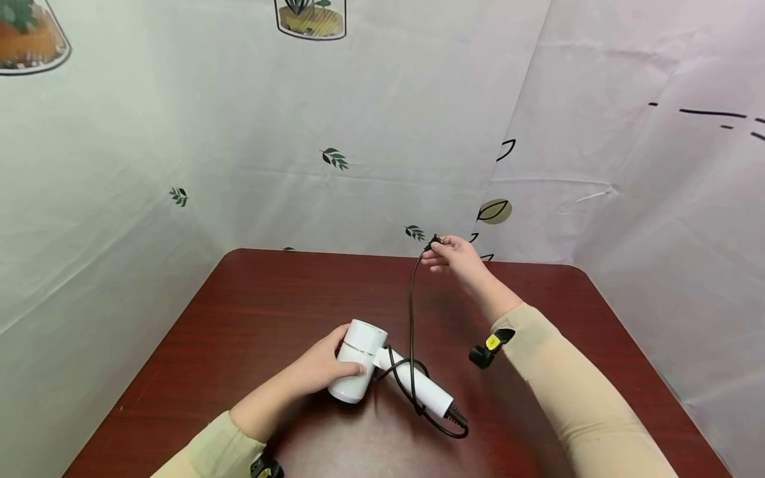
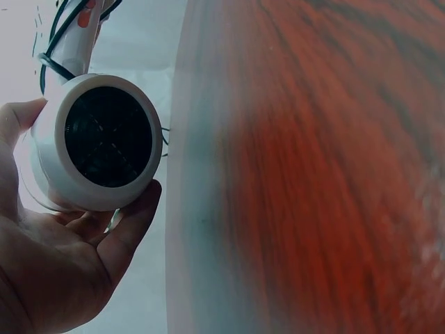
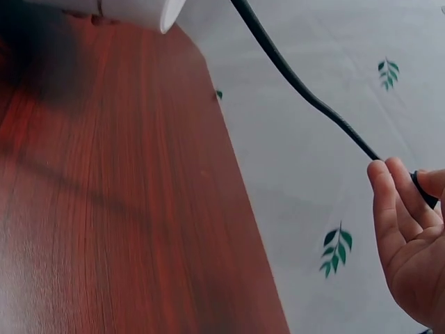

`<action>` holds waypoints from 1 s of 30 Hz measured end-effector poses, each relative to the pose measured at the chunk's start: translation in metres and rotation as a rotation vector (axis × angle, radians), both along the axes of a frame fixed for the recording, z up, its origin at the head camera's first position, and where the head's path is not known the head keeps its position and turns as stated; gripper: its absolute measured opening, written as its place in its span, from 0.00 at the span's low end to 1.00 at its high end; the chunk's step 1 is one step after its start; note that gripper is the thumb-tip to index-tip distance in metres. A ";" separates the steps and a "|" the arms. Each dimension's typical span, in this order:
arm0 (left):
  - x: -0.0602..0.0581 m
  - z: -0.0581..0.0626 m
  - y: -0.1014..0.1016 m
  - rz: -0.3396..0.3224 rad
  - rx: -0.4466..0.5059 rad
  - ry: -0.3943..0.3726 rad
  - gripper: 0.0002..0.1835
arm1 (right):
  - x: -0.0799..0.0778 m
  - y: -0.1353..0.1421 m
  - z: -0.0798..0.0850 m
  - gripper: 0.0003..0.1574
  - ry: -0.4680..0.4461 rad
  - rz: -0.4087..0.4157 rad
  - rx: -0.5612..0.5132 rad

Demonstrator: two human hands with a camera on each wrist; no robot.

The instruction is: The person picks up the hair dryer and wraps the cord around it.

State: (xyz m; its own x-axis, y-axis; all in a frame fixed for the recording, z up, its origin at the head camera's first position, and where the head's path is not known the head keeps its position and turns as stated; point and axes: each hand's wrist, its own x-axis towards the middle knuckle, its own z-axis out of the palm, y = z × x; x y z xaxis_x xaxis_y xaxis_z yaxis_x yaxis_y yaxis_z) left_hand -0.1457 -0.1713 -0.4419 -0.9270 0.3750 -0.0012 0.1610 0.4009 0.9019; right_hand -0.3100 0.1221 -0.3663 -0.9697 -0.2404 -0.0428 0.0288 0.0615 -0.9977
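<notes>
My left hand (image 1: pixel 323 365) grips the head of a white hair dryer (image 1: pixel 360 358), thumb across its front. In the left wrist view the fingers curl round the barrel, and its dark round end (image 2: pixel 108 137) faces the camera. The dryer's handle (image 1: pixel 418 385) slants down to the right, with loops of black cord (image 1: pixel 412 312) wound about it. From there the cord rises to my right hand (image 1: pixel 457 259), which pinches the black plug (image 1: pixel 433 242) between thumb and fingers, up by the far table edge. In the right wrist view the cord (image 3: pixel 299 83) runs into those fingertips.
A dark red wooden table (image 1: pixel 269 292) lies beneath both hands. Pale fabric walls (image 1: pixel 382 99) printed with leaves and plant jars stand behind it and at both sides. Black wrist cameras (image 1: pixel 483 355) sit at both sleeves.
</notes>
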 end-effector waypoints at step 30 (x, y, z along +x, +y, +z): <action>-0.001 -0.003 -0.005 -0.007 -0.020 -0.022 0.45 | -0.023 0.051 -0.036 0.30 -0.048 -0.198 -0.086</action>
